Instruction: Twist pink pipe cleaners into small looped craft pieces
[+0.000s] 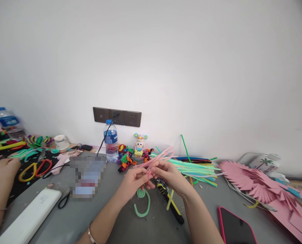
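My left hand (135, 181) and my right hand (170, 175) meet over the grey table, fingers pinched together on pink pipe cleaners (163, 157). Their loose ends fan up and back behind the fingers; the pinched part is mostly hidden. Below my hands lies a curled light green pipe cleaner (149, 205) with a coiled end. Pliers (175, 207) with black and yellow handles lie under my right hand, beside a short yellow-green strip (170, 200). Just behind, a bundle of pale green pipe cleaners (191, 166) rests on the table.
A water bottle (111, 142) and a small figurine (139, 149) stand by the wall. Pink folded paper (252, 183) and a phone (236, 225) lie right. On the left are a white box-like device (30, 217), scissors (35, 173) and another person's hand (5, 171).
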A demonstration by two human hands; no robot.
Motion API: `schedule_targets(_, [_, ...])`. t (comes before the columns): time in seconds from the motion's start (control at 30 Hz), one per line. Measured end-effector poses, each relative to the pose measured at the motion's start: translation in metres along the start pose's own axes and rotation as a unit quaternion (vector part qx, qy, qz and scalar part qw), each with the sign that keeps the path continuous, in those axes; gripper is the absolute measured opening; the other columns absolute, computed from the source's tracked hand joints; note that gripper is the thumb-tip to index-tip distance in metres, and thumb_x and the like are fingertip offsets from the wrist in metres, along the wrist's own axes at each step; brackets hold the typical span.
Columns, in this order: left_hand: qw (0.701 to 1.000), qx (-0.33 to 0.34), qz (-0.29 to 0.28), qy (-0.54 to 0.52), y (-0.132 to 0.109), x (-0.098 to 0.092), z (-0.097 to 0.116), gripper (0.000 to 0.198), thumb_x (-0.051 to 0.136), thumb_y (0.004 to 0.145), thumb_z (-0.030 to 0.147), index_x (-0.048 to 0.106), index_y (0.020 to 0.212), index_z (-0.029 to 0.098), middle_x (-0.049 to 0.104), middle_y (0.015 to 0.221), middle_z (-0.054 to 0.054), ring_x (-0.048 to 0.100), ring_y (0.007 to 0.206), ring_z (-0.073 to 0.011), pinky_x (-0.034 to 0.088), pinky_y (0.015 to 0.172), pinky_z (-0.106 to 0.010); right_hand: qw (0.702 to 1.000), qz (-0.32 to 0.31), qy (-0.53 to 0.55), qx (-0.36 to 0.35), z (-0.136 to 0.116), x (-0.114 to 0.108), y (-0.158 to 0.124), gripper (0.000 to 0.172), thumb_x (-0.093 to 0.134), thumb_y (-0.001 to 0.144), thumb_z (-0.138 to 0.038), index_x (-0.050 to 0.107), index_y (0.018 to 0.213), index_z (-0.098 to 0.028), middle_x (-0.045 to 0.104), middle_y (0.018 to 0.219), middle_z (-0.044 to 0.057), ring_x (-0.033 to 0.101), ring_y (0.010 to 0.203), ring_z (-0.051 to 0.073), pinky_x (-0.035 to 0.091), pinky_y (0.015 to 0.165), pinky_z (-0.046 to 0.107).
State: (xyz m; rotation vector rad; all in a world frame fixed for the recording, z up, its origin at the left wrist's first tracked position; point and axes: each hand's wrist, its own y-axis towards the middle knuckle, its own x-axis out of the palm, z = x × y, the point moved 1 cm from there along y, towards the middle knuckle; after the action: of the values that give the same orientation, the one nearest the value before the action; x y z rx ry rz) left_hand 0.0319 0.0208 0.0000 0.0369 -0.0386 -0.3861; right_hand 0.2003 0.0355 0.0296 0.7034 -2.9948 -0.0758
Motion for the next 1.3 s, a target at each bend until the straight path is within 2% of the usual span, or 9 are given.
schedule_targets(0.13, [1.0, 0.01, -0.009, 0.006, 0.001, -0.001, -0.001, 0.034, 0.063, 0.082, 0.046, 0.069, 0.085, 0.013, 0.077, 0.082, -0.013, 0.069, 0.072, -0.0202, 0.046, 0.052, -0.023, 0.999, -0.048, 0.015, 0.013, 0.002, 0.002, -0.001, 0.028, 0.065, 0.082, -0.044, 0.064, 0.076, -0.016, 0.065, 0.069, 0.002, 0.061, 0.064, 0.015, 0.046, 0.064, 0.028])
schedule_targets(0.47, [0.997, 0.031, -0.054, 0.039, -0.006, 0.003, 0.009, 0.026, 0.064, 0.082, 0.039, 0.072, 0.082, 0.015, 0.076, 0.081, -0.011, 0.067, 0.07, -0.0192, 0.042, 0.051, -0.022, 0.984, -0.119, 0.105, 0.08, 0.004, -0.004, -0.008, 0.026, 0.076, 0.073, -0.036, 0.062, 0.071, -0.014, 0.061, 0.067, 0.0, 0.056, 0.062, 0.012, 0.043, 0.061, 0.024])
schedule_targets(0.57, [0.998, 0.03, -0.012, 0.057, -0.003, -0.001, 0.006, 0.03, 0.063, 0.081, 0.043, 0.071, 0.079, 0.014, 0.076, 0.079, -0.011, 0.066, 0.065, -0.0177, 0.04, 0.048, -0.021, 0.996, -0.066, 0.049, 0.036, 0.008, -0.001, 0.001, 0.029, 0.072, 0.076, -0.042, 0.063, 0.073, -0.015, 0.062, 0.068, 0.002, 0.057, 0.063, 0.014, 0.045, 0.062, 0.026])
schedule_targets(0.63, [0.997, 0.028, 0.049, 0.047, 0.0, -0.004, 0.004, 0.033, 0.063, 0.081, 0.046, 0.068, 0.076, 0.014, 0.076, 0.075, -0.01, 0.064, 0.06, -0.0161, 0.038, 0.045, -0.02, 0.998, 0.04, -0.017, -0.056, 0.011, 0.003, 0.009, 0.027, 0.069, 0.078, -0.043, 0.064, 0.081, -0.017, 0.065, 0.076, 0.003, 0.06, 0.069, 0.016, 0.048, 0.067, 0.028])
schedule_targets(0.7, [0.994, 0.029, 0.106, 0.026, 0.001, -0.006, 0.005, 0.035, 0.063, 0.079, 0.049, 0.064, 0.074, 0.015, 0.074, 0.07, -0.008, 0.061, 0.055, -0.0144, 0.036, 0.041, -0.019, 0.976, 0.147, -0.078, -0.143, 0.012, 0.007, 0.015, 0.024, 0.069, 0.078, -0.042, 0.064, 0.084, -0.019, 0.066, 0.081, 0.004, 0.062, 0.075, 0.019, 0.05, 0.071, 0.032])
schedule_targets(0.73, [0.992, 0.032, 0.125, 0.018, 0.001, -0.007, 0.006, 0.036, 0.062, 0.079, 0.051, 0.063, 0.073, 0.015, 0.074, 0.069, -0.007, 0.06, 0.053, -0.0139, 0.035, 0.039, -0.019, 0.964, 0.166, -0.113, -0.175, 0.012, 0.01, 0.016, 0.022, 0.067, 0.08, -0.041, 0.065, 0.084, -0.02, 0.066, 0.083, 0.006, 0.063, 0.077, 0.021, 0.051, 0.072, 0.033])
schedule_targets(0.87, [0.987, 0.046, 0.153, 0.01, 0.0, -0.007, 0.01, 0.037, 0.064, 0.075, 0.053, 0.06, 0.07, 0.017, 0.071, 0.065, -0.003, 0.061, 0.056, -0.0147, 0.036, 0.038, -0.018, 0.927, 0.146, -0.234, -0.254, 0.009, 0.02, 0.016, 0.013, 0.06, 0.086, -0.031, 0.069, 0.09, -0.023, 0.07, 0.09, 0.009, 0.065, 0.082, 0.023, 0.053, 0.072, 0.036])
schedule_targets(1.03, [0.988, 0.042, 0.148, 0.003, -0.002, -0.007, 0.011, 0.037, 0.064, 0.074, 0.053, 0.058, 0.068, 0.017, 0.063, 0.056, 0.001, 0.053, 0.045, -0.0111, 0.031, 0.035, -0.017, 0.897, 0.144, -0.301, -0.29, 0.008, 0.026, 0.014, 0.014, 0.057, 0.087, -0.02, 0.071, 0.089, -0.023, 0.074, 0.087, 0.007, 0.068, 0.08, 0.023, 0.054, 0.073, 0.036])
schedule_targets(1.3, [0.983, 0.087, 0.142, 0.072, -0.002, -0.007, 0.007, 0.033, 0.058, 0.081, 0.048, 0.053, 0.066, 0.018, 0.053, 0.054, 0.004, 0.046, 0.047, -0.01, 0.036, 0.048, -0.019, 0.918, 0.149, -0.27, -0.248, 0.01, 0.023, 0.013, 0.011, 0.063, 0.084, -0.027, 0.073, 0.086, -0.022, 0.074, 0.083, 0.007, 0.068, 0.075, 0.024, 0.055, 0.07, 0.036])
